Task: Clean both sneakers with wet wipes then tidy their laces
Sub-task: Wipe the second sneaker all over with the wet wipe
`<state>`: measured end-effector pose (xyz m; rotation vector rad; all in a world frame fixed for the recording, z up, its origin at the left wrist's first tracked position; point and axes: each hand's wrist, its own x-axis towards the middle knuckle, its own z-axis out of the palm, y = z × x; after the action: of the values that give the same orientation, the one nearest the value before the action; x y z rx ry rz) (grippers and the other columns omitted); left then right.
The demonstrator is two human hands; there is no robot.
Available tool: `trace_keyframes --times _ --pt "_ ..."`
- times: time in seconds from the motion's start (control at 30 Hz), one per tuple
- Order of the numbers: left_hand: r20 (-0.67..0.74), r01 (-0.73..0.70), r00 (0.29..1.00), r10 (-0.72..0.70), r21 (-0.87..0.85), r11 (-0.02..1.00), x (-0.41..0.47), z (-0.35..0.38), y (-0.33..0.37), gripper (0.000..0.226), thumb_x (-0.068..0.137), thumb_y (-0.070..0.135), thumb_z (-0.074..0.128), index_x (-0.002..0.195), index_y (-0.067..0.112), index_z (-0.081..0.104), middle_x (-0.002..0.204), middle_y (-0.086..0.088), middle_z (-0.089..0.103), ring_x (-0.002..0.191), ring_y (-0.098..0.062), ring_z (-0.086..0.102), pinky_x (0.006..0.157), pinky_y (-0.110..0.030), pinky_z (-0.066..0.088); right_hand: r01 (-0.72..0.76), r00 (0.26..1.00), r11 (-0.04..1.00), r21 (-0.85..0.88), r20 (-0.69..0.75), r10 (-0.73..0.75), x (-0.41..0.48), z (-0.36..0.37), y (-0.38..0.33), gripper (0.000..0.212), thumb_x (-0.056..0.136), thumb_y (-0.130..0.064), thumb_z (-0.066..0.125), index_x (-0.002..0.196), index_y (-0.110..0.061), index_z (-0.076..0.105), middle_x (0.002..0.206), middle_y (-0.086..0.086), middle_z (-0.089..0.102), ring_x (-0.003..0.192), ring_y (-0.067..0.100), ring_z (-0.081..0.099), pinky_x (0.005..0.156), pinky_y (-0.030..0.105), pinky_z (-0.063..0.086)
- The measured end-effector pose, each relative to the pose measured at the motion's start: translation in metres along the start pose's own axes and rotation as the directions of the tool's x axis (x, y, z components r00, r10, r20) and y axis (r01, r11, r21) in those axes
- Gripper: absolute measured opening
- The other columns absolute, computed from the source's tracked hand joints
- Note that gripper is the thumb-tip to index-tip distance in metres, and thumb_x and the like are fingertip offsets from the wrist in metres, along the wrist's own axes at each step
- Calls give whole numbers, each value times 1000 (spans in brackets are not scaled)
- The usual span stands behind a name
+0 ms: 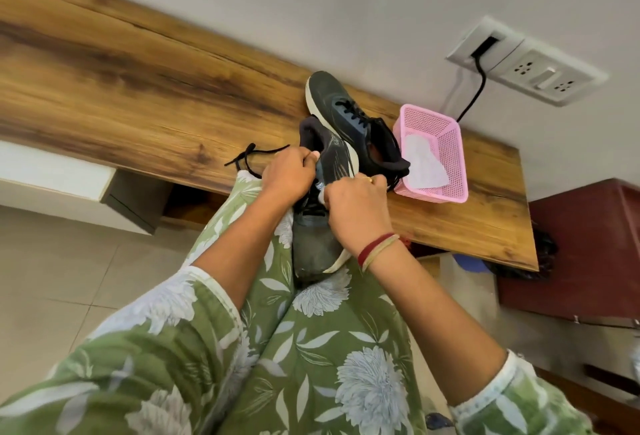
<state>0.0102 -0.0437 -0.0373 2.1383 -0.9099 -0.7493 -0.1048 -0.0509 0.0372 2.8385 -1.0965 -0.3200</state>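
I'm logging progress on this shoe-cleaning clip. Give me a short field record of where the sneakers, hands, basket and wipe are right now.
held sneaker: on the lap, toe toward the person
left hand: grips it near the collar
right hand: grips its side
second sneaker: on wooden table, beside pink basket
pink basket: holds a white wipe
lace: trails left from left hand onto table

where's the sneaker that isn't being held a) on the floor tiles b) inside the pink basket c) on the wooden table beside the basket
c: the free sneaker lies on the wooden table beside the pink basket, while the left hand and right hand grip the other sneaker over the lap.
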Motion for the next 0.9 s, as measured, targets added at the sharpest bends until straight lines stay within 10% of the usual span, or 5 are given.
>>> trace_keyframes --times 0.27,0.4,0.53,0.73,0.9 --pt "97 96 991 -90 -63 993 -10 -8 14 56 80 70 52 58 20 40 58 2 49 60 -20 50 55 -31 33 -72 992 926 371 120 29 -41 -5 5 18 91 -22 53 93 -31 68 102 -10 67 104 17 54 90 38 30" --pt "175 165 977 -124 -240 957 -4 -10 14 25 83 46 67 75 23 59 83 -2 67 84 -23 64 77 -36 51 -200 966 363 910 121 229 -41 -9 22 12 85 -10 65 81 -21 69 91 -5 68 94 13 61 93 37 47" --pt "186 223 972 -141 -560 798 -6 -22 24 12 88 25 67 84 14 63 83 -5 66 82 -23 64 72 -29 52 39 894 340 940 -184 408 -54 -16 49 13 86 -11 66 87 -24 65 88 -12 66 86 1 59 82 19 46" --pt "98 -24 990 100 -588 808 1 -79 70 15 90 18 63 102 9 63 96 -6 69 81 -11 65 68 -18 53 204 817 265 942 -313 484 -64 -26 64 23 86 -5 65 84 -28 63 78 -25 67 82 -6 60 76 12 46" --pt "136 -294 931 339 -273 916 22 -151 109 10 88 21 65 92 12 64 81 1 61 75 -9 59 72 -21 47 218 766 67 974 -213 607 -63 -34 60 17 86 -3 63 83 -20 64 77 -18 67 79 -3 61 70 18 52"
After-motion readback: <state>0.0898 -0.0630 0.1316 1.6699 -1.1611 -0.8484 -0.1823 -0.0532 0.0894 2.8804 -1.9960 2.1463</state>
